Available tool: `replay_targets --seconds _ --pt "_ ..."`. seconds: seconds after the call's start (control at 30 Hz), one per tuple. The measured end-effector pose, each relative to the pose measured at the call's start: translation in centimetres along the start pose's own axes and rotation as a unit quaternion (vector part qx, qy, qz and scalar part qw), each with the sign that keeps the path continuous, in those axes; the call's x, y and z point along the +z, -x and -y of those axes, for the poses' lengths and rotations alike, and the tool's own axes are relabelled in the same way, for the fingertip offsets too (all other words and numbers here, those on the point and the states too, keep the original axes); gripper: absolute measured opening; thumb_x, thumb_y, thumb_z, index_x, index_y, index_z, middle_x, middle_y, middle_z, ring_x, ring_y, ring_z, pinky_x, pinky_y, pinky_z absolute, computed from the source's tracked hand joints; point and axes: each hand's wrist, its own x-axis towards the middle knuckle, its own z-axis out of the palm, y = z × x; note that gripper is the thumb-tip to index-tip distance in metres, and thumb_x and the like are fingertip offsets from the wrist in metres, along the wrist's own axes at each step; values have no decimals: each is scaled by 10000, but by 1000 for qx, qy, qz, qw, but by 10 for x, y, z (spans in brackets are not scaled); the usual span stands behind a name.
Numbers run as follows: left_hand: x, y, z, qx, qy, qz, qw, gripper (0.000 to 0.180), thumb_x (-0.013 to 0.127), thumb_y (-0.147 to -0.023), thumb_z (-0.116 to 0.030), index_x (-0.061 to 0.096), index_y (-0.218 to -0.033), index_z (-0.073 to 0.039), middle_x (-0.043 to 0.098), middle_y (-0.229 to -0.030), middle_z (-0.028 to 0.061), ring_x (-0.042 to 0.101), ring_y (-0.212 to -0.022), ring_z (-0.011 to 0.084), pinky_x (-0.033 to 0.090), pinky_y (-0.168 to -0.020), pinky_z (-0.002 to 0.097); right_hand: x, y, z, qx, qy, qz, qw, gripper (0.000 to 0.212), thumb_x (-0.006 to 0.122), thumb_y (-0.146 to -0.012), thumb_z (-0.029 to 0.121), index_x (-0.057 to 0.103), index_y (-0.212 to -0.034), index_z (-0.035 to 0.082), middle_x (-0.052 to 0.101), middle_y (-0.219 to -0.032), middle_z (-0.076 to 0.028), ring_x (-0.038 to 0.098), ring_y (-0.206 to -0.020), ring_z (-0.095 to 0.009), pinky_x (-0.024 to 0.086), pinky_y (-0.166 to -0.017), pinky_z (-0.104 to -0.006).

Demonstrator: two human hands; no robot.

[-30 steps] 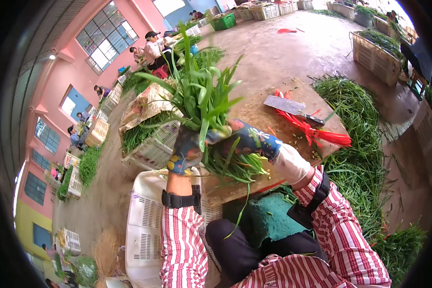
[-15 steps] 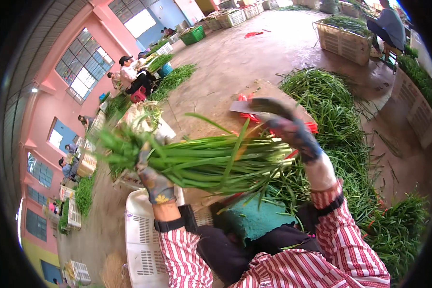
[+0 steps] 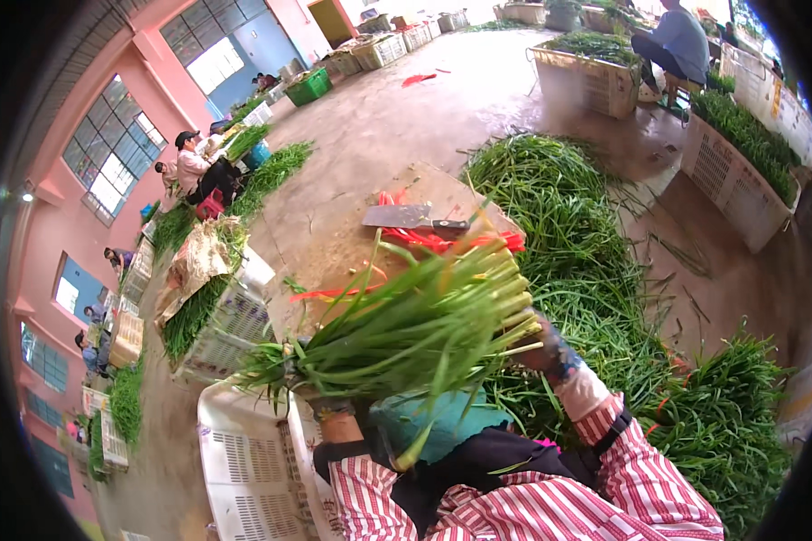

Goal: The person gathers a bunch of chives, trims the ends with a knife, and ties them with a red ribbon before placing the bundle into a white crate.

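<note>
A thick bunch of long green leafy stalks [image 3: 406, 316], with pale cut stem ends to the right, is held above my lap. My left hand [image 3: 314, 383], in a patterned glove, is wrapped round the leafy end, its fingers mostly covered by leaves. At the stem end my gloved right hand [image 3: 550, 350] grips the bunch from below and the right, its fingers partly hidden. Beyond the bunch, a cleaver [image 3: 406, 216] with a dark handle lies on the board [image 3: 329, 252] among red ties [image 3: 501, 241].
A white slatted crate [image 3: 248, 451] stands at my left, a covered crate [image 3: 235, 320] beyond it. Loose green stalks [image 3: 550, 207] heap along my right. Full crates [image 3: 740, 171] line the far right. A seated co-worker [image 3: 203, 171] is at the far left, another person [image 3: 677, 45] far right.
The cleaver has left my right hand and lies on the board. That hand has come down to the stem ends. The bunch has tilted, its stem end raised; my view has shifted right.
</note>
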Motion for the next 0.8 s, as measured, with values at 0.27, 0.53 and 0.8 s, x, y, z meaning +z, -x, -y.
replay_targets --seconds 0.27,0.53,0.8 --pt "-6 -43 20 -32 23 -57 998 460 467 -829 -411 546 -1079 -33 571 -1070 173 558 -951 341 431 -863 510 -22 17 1 -30 519 -12 854 342 537 -834 88 483 -1166 27 575 -1079 -72 565 -955 -155 475 -807 -310" --pt "24 -45 9 -64 -83 5 994 462 456 -840 -393 534 -1071 0 559 -1083 189 528 -993 356 404 -905 502 -19 4 12 -7 428 -52 902 343 532 -841 104 479 -1170 22 571 -1089 -78 561 -967 -159 468 -822 -309" --pt "40 -56 -5 28 -60 -31 997 448 453 -847 -384 533 -1075 -8 562 -1082 177 533 -984 344 407 -901 493 -22 5 12 6 418 -65 906 346 527 -848 121 475 -1174 18 567 -1099 -84 557 -980 -163 461 -837 -308"
